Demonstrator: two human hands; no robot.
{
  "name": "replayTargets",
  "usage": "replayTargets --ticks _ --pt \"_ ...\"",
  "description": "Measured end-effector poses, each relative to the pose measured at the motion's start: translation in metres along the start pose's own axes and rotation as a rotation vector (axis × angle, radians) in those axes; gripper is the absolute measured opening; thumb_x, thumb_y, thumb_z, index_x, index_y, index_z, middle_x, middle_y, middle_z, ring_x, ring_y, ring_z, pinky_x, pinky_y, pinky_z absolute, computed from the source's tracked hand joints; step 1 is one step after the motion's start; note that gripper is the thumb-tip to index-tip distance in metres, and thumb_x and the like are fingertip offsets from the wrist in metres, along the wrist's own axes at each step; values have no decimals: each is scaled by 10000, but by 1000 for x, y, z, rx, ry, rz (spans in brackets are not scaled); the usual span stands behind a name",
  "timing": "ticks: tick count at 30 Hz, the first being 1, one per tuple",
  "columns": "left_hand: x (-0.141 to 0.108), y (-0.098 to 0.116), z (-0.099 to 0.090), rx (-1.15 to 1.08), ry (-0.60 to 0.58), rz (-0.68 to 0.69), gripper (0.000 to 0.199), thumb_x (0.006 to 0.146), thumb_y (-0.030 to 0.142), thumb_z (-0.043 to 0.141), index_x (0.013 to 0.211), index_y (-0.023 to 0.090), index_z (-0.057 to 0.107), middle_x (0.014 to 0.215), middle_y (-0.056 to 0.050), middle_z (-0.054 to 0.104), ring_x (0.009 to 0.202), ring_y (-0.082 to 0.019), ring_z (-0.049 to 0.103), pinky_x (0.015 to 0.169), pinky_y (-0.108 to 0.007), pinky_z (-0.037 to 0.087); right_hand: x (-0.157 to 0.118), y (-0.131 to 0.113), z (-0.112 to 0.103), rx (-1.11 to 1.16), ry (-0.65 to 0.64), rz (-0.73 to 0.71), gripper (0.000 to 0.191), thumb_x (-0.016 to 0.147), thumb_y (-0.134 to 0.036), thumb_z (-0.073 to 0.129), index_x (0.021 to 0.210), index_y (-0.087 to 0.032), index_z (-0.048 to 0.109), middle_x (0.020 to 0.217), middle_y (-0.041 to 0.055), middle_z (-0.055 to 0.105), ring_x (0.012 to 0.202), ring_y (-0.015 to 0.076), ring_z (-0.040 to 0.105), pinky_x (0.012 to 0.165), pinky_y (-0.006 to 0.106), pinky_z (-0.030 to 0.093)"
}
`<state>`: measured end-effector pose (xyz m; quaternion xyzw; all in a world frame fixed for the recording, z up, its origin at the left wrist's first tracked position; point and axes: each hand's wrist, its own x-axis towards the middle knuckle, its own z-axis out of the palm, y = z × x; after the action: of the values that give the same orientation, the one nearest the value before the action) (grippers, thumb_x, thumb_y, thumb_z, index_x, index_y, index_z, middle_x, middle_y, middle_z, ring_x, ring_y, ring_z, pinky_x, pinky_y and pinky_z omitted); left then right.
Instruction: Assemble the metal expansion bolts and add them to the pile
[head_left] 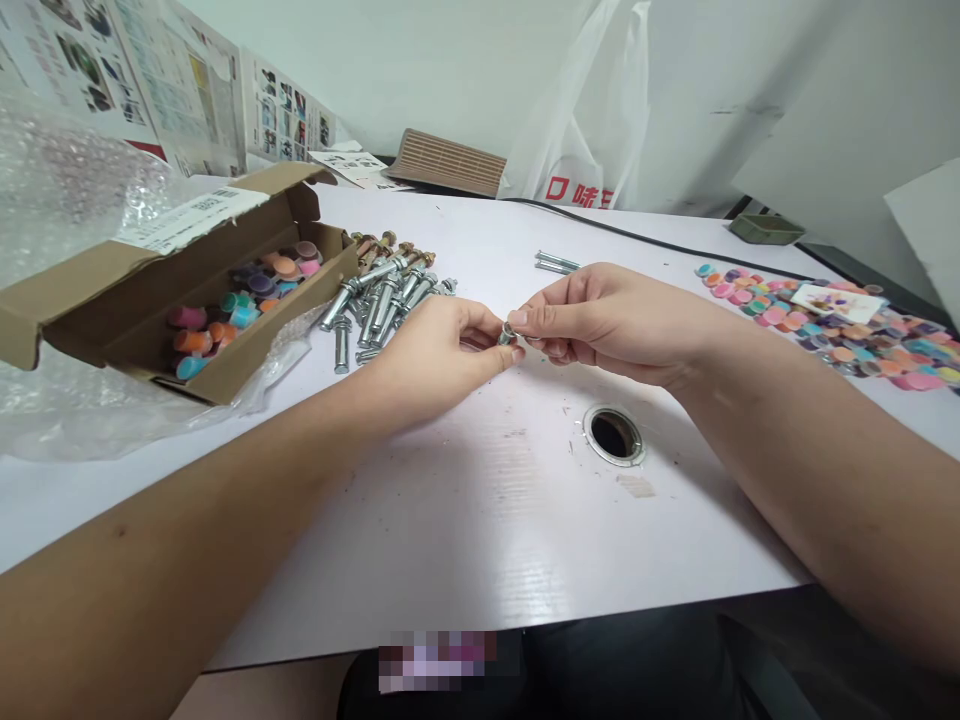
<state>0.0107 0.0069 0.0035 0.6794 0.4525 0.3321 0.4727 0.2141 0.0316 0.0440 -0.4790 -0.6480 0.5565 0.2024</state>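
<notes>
Above the middle of the white table (450,520), my left hand (450,345) and my right hand (600,318) meet at the fingertips. My left thumb and fingers pinch a small silver metal piece (506,333), perhaps the end of a bolt. The right thumb and index finger close on its other side, and my fingers hide part of it. Just behind my left hand lies a pile of silver expansion bolts (388,305), with brass-coloured bolts (386,243) at its back. Two thin silver bolts (556,262) lie beyond my right hand.
An open cardboard box (259,352) with coloured pots stands at left beside bubble wrap (67,390). Many coloured pots (772,313) spread at right. A round hole (615,435) opens near my right forearm. A black cable (645,236) and plastic bag (592,120) are at the back.
</notes>
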Motion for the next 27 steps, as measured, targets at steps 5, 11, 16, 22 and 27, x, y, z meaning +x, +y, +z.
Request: replayTargets --ticks 5,11,16,22,27 --pt "-1 2 1 10 9 5 157 866 266 776 950 140 820 902 -52 818 819 -144 708 728 -258 513 -2 -2 2 1 65 -11 510 617 -517 1039 678 -124 719 630 29 538 622 74 472 571 239 351" --pt "0 0 1 38 22 5 171 861 286 771 929 136 818 792 -22 744 722 -109 615 666 -257 453 -3 -1 1 24 106 28 553 574 -554 1047 697 -129 715 660 36 560 631 77 487 558 235 380" --pt "2 -5 1 21 3 47 179 865 307 766 886 131 789 815 -41 739 767 -138 638 716 -287 476 -5 -1 4 19 147 29 512 601 -487 1051 687 -125 699 663 43 559 639 83 499 560 230 395" --pt "3 -5 1 26 48 11 173 807 252 839 891 124 761 867 -54 759 789 -142 653 748 -293 493 -9 -3 -6 -125 300 -4 316 866 -338 884 725 -127 695 717 56 610 659 83 520 605 229 418" --pt "2 -2 1 23 48 -9 222 818 325 851 884 134 757 888 -64 773 831 -159 684 779 -300 510 0 10 -17 -465 353 131 227 873 -360 850 864 -141 789 715 46 642 595 90 475 549 274 314"
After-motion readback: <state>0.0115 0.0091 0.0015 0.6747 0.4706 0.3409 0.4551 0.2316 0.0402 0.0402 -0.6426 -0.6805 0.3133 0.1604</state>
